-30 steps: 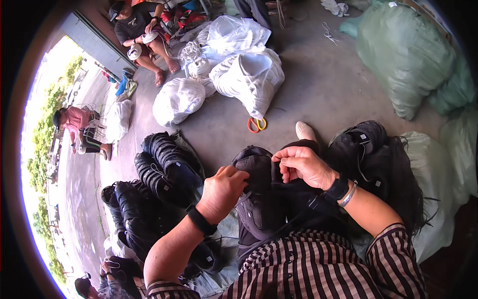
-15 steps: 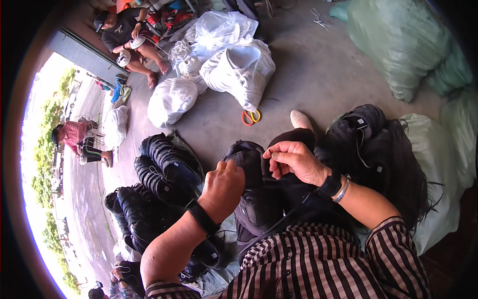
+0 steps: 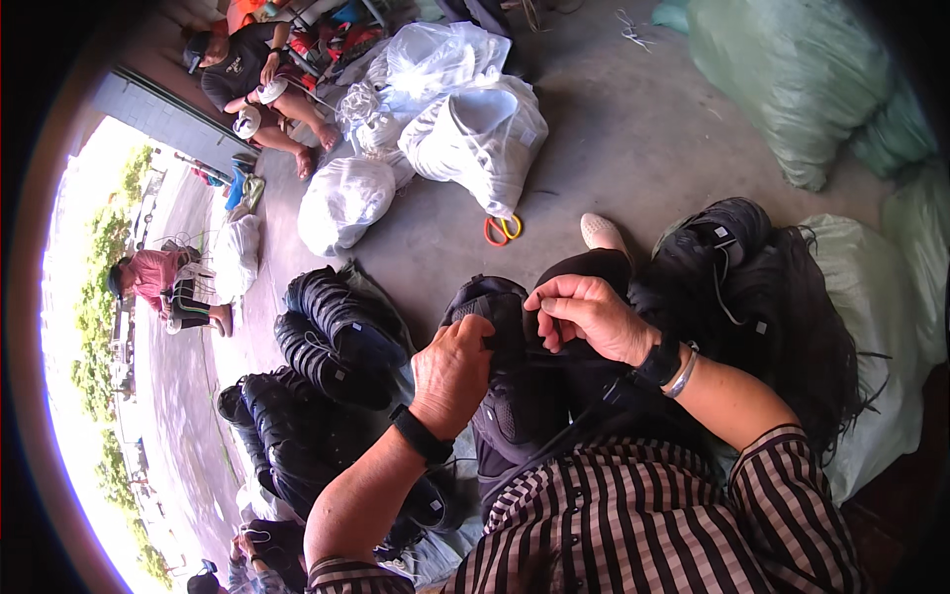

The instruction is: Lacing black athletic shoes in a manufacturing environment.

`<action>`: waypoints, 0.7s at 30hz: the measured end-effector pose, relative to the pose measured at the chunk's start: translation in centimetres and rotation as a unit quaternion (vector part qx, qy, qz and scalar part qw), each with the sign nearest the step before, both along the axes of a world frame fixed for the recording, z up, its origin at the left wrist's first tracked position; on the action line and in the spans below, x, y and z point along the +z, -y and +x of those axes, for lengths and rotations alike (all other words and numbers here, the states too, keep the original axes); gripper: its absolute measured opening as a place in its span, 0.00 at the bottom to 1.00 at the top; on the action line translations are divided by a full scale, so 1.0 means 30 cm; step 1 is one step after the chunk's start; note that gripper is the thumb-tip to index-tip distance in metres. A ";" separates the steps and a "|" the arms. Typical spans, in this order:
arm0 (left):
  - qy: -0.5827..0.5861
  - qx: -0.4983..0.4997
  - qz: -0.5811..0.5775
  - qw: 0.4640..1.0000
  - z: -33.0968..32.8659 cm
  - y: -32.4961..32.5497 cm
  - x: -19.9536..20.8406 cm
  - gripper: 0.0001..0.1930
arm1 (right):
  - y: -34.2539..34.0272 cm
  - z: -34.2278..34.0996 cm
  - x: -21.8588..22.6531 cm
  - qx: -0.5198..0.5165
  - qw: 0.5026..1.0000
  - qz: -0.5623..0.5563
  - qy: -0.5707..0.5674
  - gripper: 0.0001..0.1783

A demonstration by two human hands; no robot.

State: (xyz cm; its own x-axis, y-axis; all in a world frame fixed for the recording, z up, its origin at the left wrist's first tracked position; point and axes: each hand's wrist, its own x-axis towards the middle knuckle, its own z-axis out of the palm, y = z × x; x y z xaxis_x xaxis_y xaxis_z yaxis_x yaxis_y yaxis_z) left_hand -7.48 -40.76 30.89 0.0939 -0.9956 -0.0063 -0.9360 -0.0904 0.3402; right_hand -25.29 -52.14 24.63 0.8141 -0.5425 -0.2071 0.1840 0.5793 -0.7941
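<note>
A black mesh shoe (image 3: 520,411) rests on my lap, its toe pointing away from me. My left hand (image 3: 450,371) is closed in a fist at the shoe's left side, fingertips turned down and hidden. On the other side, my right hand (image 3: 592,319) is raised over the shoe's right edge, thumb and forefinger pinched together and the other fingers curled. Whatever thin thing is between the fingers of either hand blends into the black behind it. A black shoe (image 3: 732,233) with a pale lace lies on a dark heap right of my knee.
Rows of black shoes (image 3: 341,322) lie to my left. Scissors with red and yellow handles (image 3: 503,231) are on the floor ahead, by white sacks (image 3: 480,144). Big green sacks (image 3: 792,89) stand at right. A person (image 3: 247,74) sits far left holding white pieces; others sit farther out.
My left hand and forearm have shifted slightly right, with the fist a little nearer the right hand. My right hand keeps its pinch almost in place. The view has turned slightly.
</note>
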 end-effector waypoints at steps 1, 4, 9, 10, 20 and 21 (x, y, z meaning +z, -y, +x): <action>-0.005 0.019 -0.003 1.000 -0.009 -0.006 -0.007 0.10 | -0.003 0.002 0.002 0.003 1.000 -0.014 -0.006 0.10; -0.015 0.040 -0.025 0.999 -0.048 -0.011 -0.035 0.11 | -0.002 0.002 0.004 0.006 1.000 -0.024 -0.009 0.10; -0.011 -0.011 -0.051 0.999 -0.025 -0.018 -0.015 0.12 | 0.002 -0.002 -0.004 -0.015 1.000 0.006 0.007 0.11; 0.032 -0.030 -0.052 0.998 -0.020 -0.026 -0.014 0.12 | 0.002 -0.002 -0.009 -0.014 1.000 0.016 0.015 0.11; 0.250 -0.178 -0.011 0.952 -0.072 0.014 -0.014 0.09 | 0.021 -0.004 0.053 0.033 0.997 -0.055 -0.042 0.15; 0.311 -0.215 -0.004 0.926 -0.086 0.019 -0.023 0.08 | 0.026 -0.005 0.058 0.004 0.999 -0.033 -0.039 0.13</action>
